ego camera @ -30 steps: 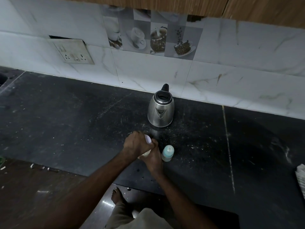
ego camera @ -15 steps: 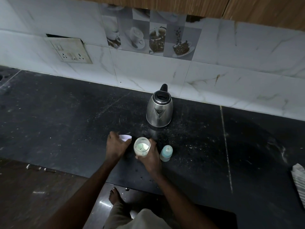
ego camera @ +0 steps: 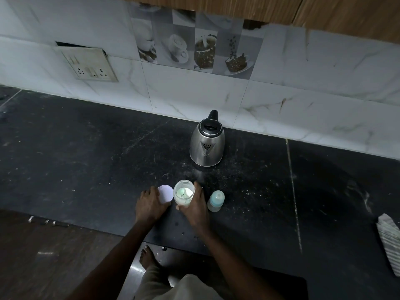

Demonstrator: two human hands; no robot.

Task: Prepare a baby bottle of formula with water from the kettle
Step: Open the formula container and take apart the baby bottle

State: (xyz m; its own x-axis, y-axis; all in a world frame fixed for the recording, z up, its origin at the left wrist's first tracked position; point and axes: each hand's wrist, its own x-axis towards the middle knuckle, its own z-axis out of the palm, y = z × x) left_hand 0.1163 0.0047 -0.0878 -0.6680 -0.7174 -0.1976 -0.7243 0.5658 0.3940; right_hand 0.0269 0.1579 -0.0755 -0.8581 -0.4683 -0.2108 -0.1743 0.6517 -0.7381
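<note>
A bare foot (ego camera: 147,256) stood on the floor below the worktop's (ego camera: 86,159) front edge. Just past that edge, the left hand (ego camera: 149,205) held a white lid (ego camera: 165,193) flat on the worktop, its bent fingers over the lid's near rim. Touching the lid's right side, the open formula jar (ego camera: 184,192), with a pale green scoop (ego camera: 180,192) in the powder, was gripped by the right hand (ego camera: 195,207), fingers wrapped round its wall. The capped baby bottle (ego camera: 215,201) stood upright just right of that hand. A striped cloth (ego camera: 389,241) lay at the right edge. Farther back, near the wall, stood the steel kettle (ego camera: 206,146). A socket plate (ego camera: 88,64) was on the tiles.
</note>
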